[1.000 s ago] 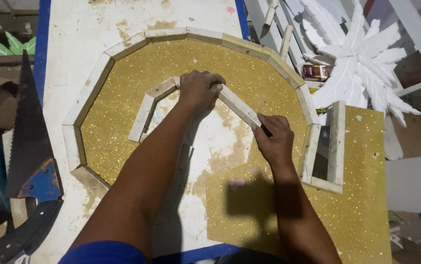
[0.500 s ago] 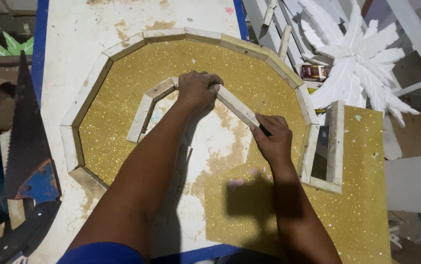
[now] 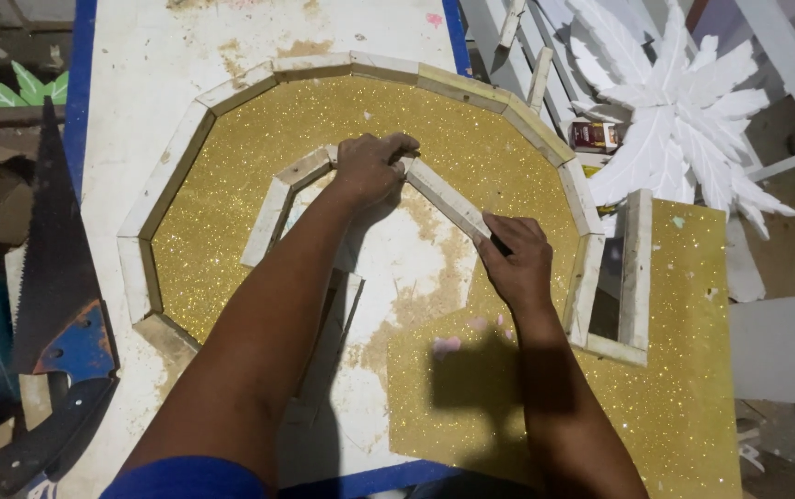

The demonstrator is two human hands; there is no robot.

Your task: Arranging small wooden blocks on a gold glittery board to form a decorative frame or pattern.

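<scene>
Slat (image 3: 448, 199), a pale wooden strip, lies diagonally on the gold glitter sheet (image 3: 231, 249) as the right limb of the inner arch (image 3: 273, 217); left hand (image 3: 370, 168), fingers curled and pressing down, covers the slat's far end where it meets the arch's top; right hand (image 3: 517, 259), fingers closed on the slat's near end with what looks like a dark tool under them, steadies it; step in hand, by judgement: seating this strip against its neighbour; the next move would call for holding the joint tight while the near end is lined up; outward, an outer ring (image 3: 185, 139) of like strips borders the sheet; a handsaw (image 3: 60, 296) lies to the left; white foam leaves (image 3: 674, 120) lie far right.
</scene>
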